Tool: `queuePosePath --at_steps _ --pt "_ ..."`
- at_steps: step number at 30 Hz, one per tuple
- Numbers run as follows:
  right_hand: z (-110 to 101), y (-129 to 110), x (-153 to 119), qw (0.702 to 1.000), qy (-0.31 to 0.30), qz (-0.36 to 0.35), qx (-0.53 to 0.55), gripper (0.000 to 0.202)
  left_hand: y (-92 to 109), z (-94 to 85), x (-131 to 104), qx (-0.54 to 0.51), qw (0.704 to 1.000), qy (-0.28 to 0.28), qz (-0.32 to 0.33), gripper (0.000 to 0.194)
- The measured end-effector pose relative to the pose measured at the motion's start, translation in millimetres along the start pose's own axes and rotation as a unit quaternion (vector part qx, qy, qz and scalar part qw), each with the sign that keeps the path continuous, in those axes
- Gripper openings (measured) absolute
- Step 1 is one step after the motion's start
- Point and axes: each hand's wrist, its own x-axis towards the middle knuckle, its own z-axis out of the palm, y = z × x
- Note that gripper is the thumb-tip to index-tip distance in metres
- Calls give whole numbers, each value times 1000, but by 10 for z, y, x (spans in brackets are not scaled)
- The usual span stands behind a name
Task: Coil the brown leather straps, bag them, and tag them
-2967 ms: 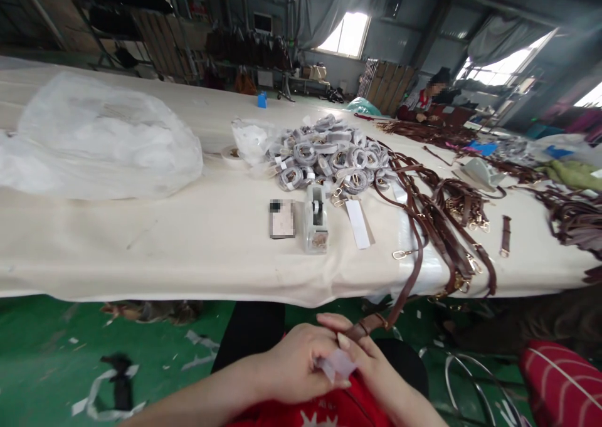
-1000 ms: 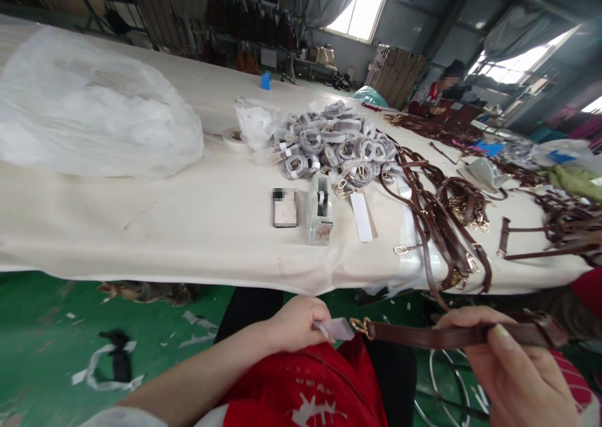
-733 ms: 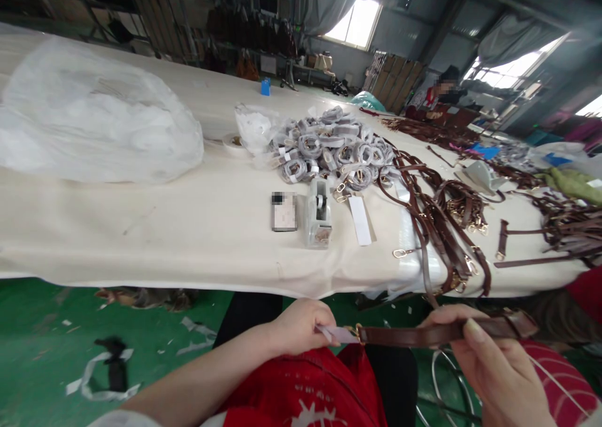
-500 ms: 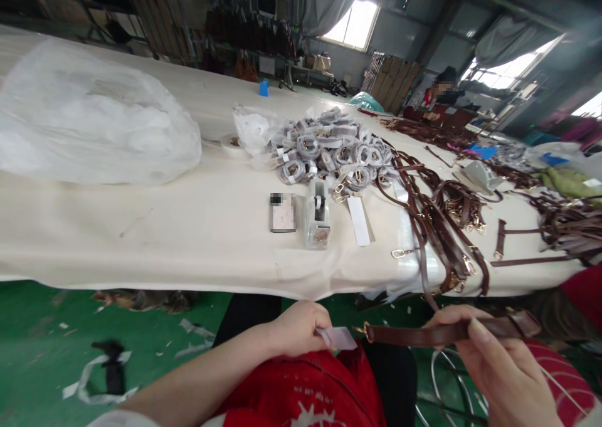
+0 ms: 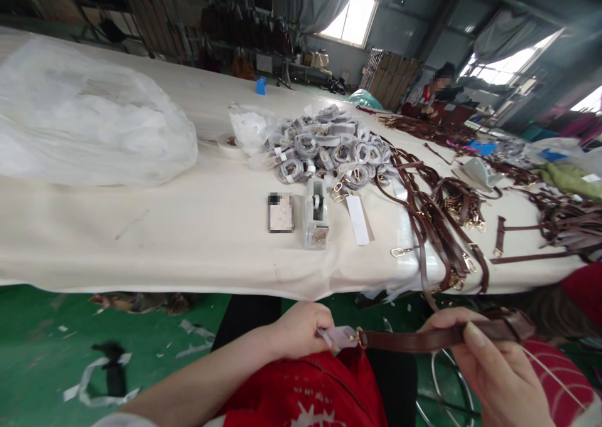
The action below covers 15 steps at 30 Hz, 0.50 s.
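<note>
My left hand (image 5: 308,328) is closed on a pale translucent plastic sleeve (image 5: 341,337) above my lap. My right hand (image 5: 484,358) grips a brown leather strap (image 5: 409,340) that stretches level toward the left hand. The strap's gold metal clasp overlaps the sleeve's open end and seems to lie inside it. Past the right hand, the strap's thicker end (image 5: 515,324) with a loop sticks out. On the table, coiled straps wrapped in plastic (image 5: 329,142) form a pile, and unwrapped brown straps (image 5: 437,226) lie to its right.
A tape dispenser (image 5: 316,217) stands mid-table, between a small flat case (image 5: 281,214) and a white tag (image 5: 358,220). A large clear plastic bag (image 5: 94,120) fills the left. Another person (image 5: 426,94) sits at the far right; a second person's red striped clothing (image 5: 559,367) shows close by.
The strap has moved left, and its gold clasp has gone from just outside the plastic sleeve to within its end. My left hand has hardly moved.
</note>
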Motion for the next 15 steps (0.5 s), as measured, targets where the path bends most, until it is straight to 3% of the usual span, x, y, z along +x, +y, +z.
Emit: queuePosePath --at_steps 4,11,15 --pt "-12 64 125 999 -36 17 12 28 31 -21 -3 -52 998 -28 -1 12" --pt "-80 -5 280 991 -117 49 -33 29 4 -53 18 -157 973 -135 -99 27" --pt "-232 -25 382 978 -183 17 -103 32 -13 -66 72 -189 963 -180 -68 33"
